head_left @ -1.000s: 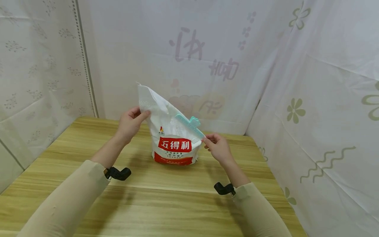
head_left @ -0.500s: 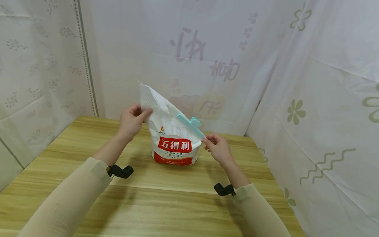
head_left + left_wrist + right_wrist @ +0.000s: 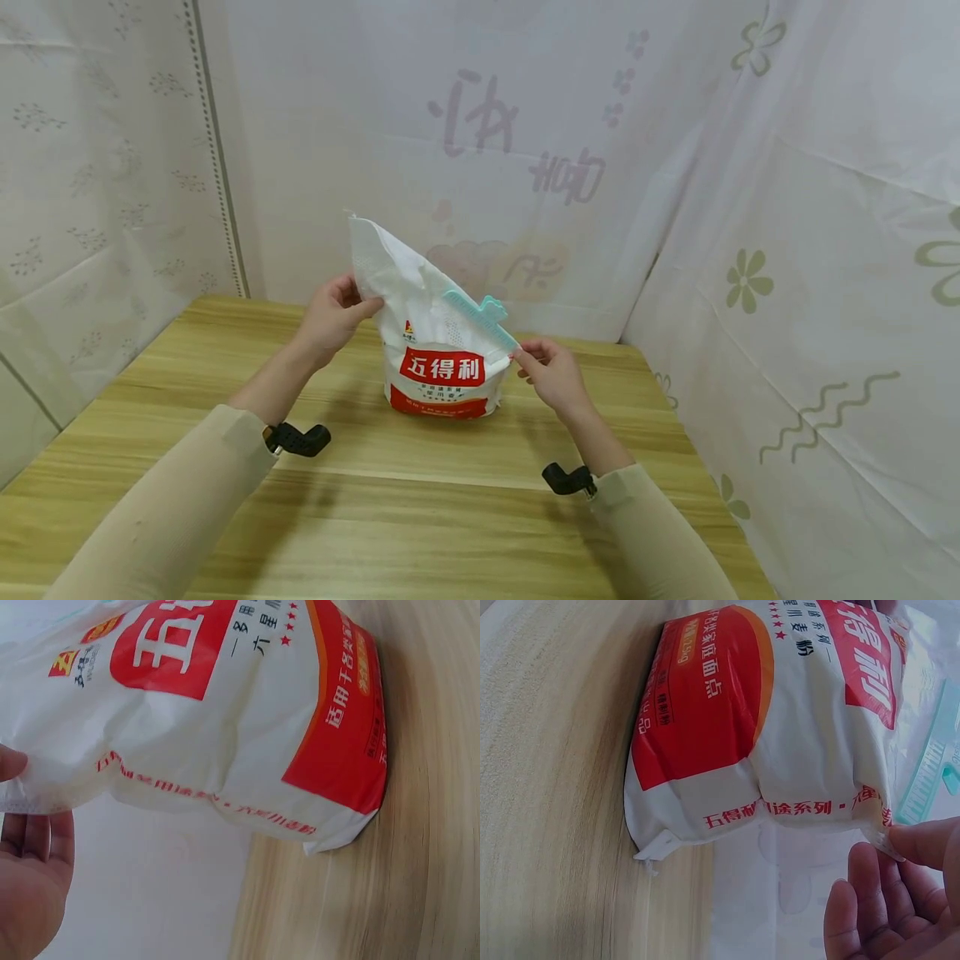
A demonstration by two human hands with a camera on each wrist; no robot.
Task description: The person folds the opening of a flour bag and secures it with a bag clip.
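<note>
A white flour bag (image 3: 442, 400) with red printed panels stands on the table in the head view. Its top slants from a raised left corner down to the right. Along that slope sits a turquoise bag clip (image 3: 480, 317), clamped across the right part of the top. My left hand (image 3: 330, 315) pinches the bag's left edge below the raised corner, thumb in front and fingers behind. With thumb and fingertips my right hand (image 3: 553, 372) pinches the bag's right corner beside the clip's lower end. The right wrist view shows this pinch, with the clip (image 3: 930, 761) just above it.
The wood-grain table (image 3: 420, 517) extends around the bag. Printed white curtains (image 3: 337, 125) hang close behind it and at both sides. Each wrist carries a black camera mount (image 3: 300, 439).
My left hand has shifted slightly down along the bag's left edge, and the raised corner has dipped a little. The right hand and the clip stay in place.
</note>
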